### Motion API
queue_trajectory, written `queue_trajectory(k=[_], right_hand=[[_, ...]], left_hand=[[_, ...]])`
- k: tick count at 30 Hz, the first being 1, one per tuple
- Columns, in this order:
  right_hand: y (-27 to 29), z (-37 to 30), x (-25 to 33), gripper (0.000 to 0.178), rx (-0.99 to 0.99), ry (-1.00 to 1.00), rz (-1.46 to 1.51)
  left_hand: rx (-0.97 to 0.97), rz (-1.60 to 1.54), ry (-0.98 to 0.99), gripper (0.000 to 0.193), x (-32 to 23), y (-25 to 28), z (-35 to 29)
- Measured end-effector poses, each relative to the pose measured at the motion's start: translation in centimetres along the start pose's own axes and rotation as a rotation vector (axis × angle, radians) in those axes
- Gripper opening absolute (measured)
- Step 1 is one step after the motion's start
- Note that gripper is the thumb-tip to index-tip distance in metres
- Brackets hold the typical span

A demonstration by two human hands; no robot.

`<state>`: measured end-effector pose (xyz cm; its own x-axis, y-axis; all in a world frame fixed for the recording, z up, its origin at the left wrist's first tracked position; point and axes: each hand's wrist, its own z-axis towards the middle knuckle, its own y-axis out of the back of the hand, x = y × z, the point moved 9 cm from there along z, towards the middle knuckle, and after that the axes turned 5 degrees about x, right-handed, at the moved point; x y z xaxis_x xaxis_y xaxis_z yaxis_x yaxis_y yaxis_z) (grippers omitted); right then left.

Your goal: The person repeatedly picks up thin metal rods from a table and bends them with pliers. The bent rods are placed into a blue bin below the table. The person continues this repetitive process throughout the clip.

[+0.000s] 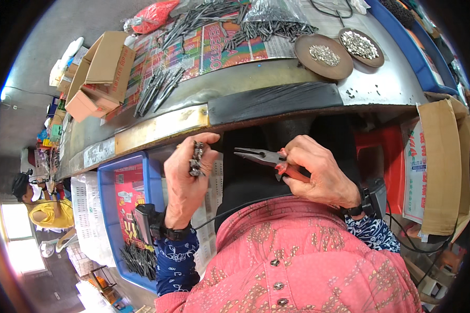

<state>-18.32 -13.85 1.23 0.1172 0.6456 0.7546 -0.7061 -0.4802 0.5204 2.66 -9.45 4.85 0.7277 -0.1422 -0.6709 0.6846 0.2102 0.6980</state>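
Note:
My left hand (180, 180) is closed round a small bundle of slender dark metal pieces (196, 159), seen mostly end-on, so their exact kind does not show. Across my lap from it, my right hand (321, 169) grips a pair of long-nose pliers (261, 156) by the red handles. The jaws point left toward the bundle, a gap apart from it, and look slightly parted. Similar dark slender pieces (159, 88) lie in a loose group on the worktable (256, 78) beyond my left hand.
Two brown dishes (333, 70) of small silvery parts stand at the far right, near a heap of dark pieces (269, 30). An opened cardboard box (102, 73) sits at left. Below the table edge are a blue crate (109, 224) and another carton (441, 161). Cables hang at right.

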Motion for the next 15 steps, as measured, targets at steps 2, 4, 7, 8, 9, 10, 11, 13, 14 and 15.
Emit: queue_trajectory(k=[2,4,7,8,9,10,11,13,14,15], right_hand=[[0.3,0.0,0.0,0.016,-0.017,0.0,-0.046],[0.3,0.0,0.1,0.016,-0.026,0.013,-0.047],[-0.1,0.1,-0.1,0.015,-0.023,0.024,-0.089],[-0.2,0.1,-0.2,0.015,-0.017,0.02,-0.109],[-0.4,0.1,-0.3,0.016,-0.01,0.014,-0.125],[-0.5,0.2,-0.4,0.016,-0.002,0.02,-0.134],[-0.4,0.2,-0.5,0.016,-0.006,0.02,-0.135],[-0.3,0.2,-0.7,0.016,-0.009,0.021,-0.137],[-0.3,0.3,-0.9,0.016,-0.008,0.009,-0.138],[-0.3,0.3,-1.1,0.017,-0.006,-0.002,-0.138]], left_hand=[[-0.042,0.055,0.03,0.009,0.7,1.4,0.7],[-0.069,0.079,0.014,0.009,1.7,2.7,2.0],[-0.092,0.039,0.096,0.013,4.3,4.0,3.9],[-0.107,0.006,0.092,0.012,4.9,4.4,4.5],[-0.113,-0.056,0.15,0.012,6.0,4.5,4.9],[-0.149,-0.121,0.12,0.01,6.5,4.7,5.6],[-0.163,-0.002,0.067,0.01,6.4,5.1,6.3],[-0.193,0.24,-0.032,0.009,6.4,5.8,7.6],[-0.19,0.264,0.002,0.01,7.4,5.8,8.3],[-0.197,0.285,0.001,0.011,7.9,5.8,8.7]])
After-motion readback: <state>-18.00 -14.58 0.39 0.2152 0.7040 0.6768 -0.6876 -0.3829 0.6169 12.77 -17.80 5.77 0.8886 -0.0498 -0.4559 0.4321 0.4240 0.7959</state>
